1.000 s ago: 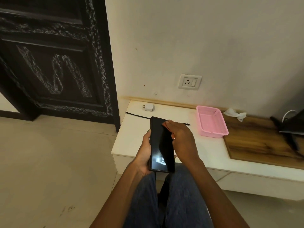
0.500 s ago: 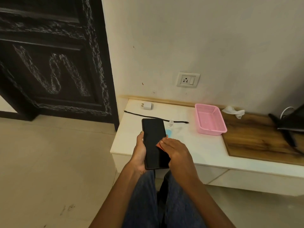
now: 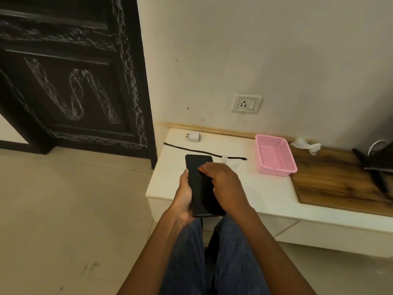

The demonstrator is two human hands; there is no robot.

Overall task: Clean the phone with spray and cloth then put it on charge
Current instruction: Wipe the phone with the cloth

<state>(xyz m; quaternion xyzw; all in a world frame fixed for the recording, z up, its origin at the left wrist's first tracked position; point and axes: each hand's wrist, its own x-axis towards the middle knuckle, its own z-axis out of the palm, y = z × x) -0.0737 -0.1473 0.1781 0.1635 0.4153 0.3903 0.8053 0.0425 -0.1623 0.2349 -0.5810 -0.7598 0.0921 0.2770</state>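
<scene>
The phone [image 3: 202, 186] sits upright in the left hand [image 3: 184, 196], fingers curled round its edge. At its three o'clock side the right hand [image 3: 223, 184] pinches a cloth [image 3: 202, 169] – barely visible – against the glass. Slick, stiff, breakable – hold by the edges.

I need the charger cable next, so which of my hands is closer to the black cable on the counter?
Right. Your right hand, wiping the phone, is just in front of the black cable. Your left hand grips the phone's left edge, further back.
</scene>
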